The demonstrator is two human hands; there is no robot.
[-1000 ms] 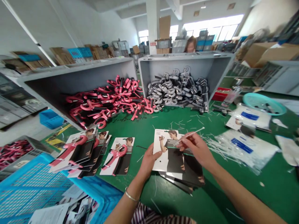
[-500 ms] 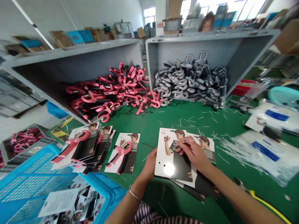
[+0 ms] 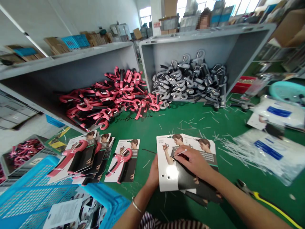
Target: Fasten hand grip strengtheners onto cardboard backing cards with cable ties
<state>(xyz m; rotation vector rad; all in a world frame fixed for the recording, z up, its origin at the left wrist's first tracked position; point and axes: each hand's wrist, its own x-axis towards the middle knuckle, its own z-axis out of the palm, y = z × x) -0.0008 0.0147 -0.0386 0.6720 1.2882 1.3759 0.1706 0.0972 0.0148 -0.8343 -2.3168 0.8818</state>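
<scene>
left hand [image 3: 154, 175]: closed on the left edge of the front card [image 3: 168, 181]; fingers mostly hidden behind it
right hand [image 3: 193, 160]: fingertips pinched on a thin white tie [image 3: 182, 152]; whether its tip enters a hole is hard to tell
front card: over the other cards [image 3: 209, 156]; above the green table [image 3: 133, 130]
pliers [image 3: 255, 195]: right of these cards

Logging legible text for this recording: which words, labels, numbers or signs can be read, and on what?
"200+", probably: handwriting on the green table; the rest is unclear.
Held cards: print too blurred.
Cards bearing pink grips: print too small.
White card in the blue crate: too small.
Blue labels on bags: illegible.
Sign on pillar: too small.
</scene>
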